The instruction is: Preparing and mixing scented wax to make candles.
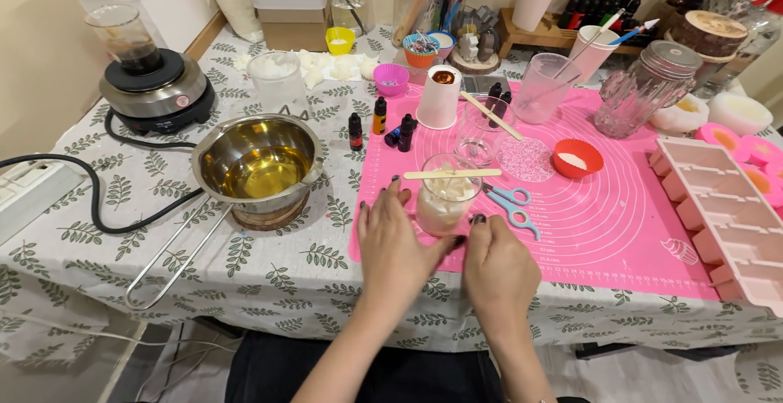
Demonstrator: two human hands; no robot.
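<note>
A clear glass jar (444, 199) filled with pale wax stands on the pink silicone mat (620, 207); a flat wooden stick (453, 174) lies across its rim. My left hand (393, 244) rests just left of the jar, fingers spread on the mat edge. My right hand (496, 266) sits below and right of the jar, fingertips near its base. Whether either hand touches the glass I cannot tell. Small blue scissors (510, 205) lie right of the jar.
A steel melting pot (257, 162) of yellow liquid sits on a coaster at left. An electric hot plate (155, 85) is at far left. Dye bottles (379, 117), cups, an orange silicone cup (577, 158) and a pink mould tray (718, 207) surround the mat.
</note>
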